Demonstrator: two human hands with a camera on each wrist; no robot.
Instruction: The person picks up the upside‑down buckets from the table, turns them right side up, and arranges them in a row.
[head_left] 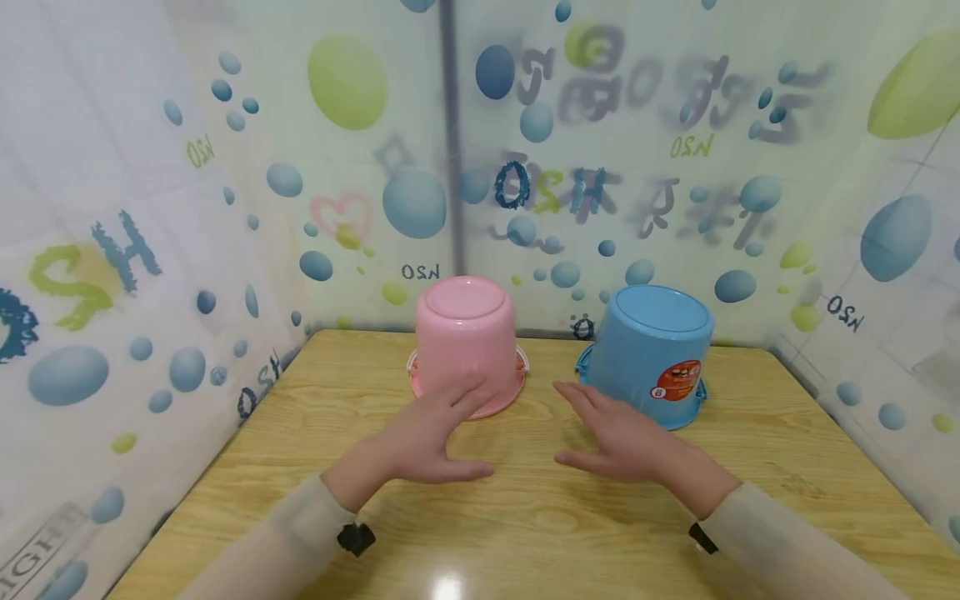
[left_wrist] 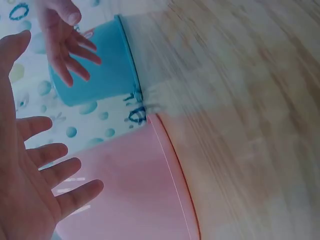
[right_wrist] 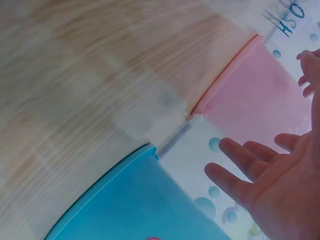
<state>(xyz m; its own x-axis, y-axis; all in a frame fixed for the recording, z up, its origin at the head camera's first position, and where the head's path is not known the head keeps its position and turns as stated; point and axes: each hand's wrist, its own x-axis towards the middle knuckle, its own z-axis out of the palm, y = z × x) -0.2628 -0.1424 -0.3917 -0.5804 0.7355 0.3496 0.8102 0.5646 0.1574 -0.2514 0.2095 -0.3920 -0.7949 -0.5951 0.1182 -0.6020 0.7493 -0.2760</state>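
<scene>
Two plastic buckets stand upside down on a wooden table. The pink bucket (head_left: 467, 333) is at the middle, its handle folded down by the rim. To its right, the blue bucket (head_left: 651, 342) carries a red oval label (head_left: 678, 381). My left hand (head_left: 423, 437) is held in front of the pink bucket, fingers straight, thumb spread, holding nothing. Facing it, my right hand (head_left: 618, 437) hovers before the blue bucket with fingers extended and nothing in it. In the left wrist view, the pink bucket (left_wrist: 120, 185) lies just beyond my left fingers (left_wrist: 75, 197).
The wooden table (head_left: 517, 525) reaches back to a patterned curtain (head_left: 360, 208) with blue and green dots and lettering. Further curtain panels close in the left and right sides. Black straps (head_left: 356, 538) sit at both wrists.
</scene>
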